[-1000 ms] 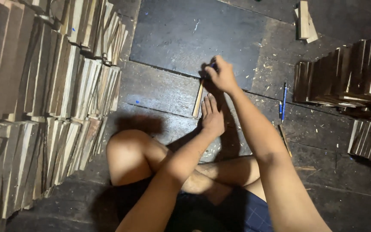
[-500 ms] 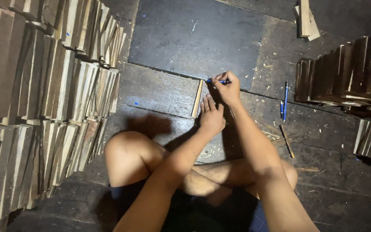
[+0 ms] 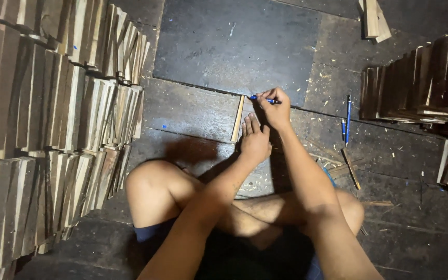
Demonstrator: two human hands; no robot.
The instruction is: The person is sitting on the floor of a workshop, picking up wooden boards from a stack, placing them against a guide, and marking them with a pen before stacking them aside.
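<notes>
Dark floor: right hand (pen pinched) outstretched.

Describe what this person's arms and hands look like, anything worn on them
Both arms are bare from the hands up to the frame's lower edge: no sleeves, gloves, watch or bands show. The left hand and right hand carry no visible rings. The only clothing in view is dark blue shorts on the crossed legs.

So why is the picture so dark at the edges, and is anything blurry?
Head view: light falls mainly on the floor's middle; the corners go dim. The knee casts a shadow. The right hand with the blue pen looks sharp enough; the stacked wood stays murky.
</notes>
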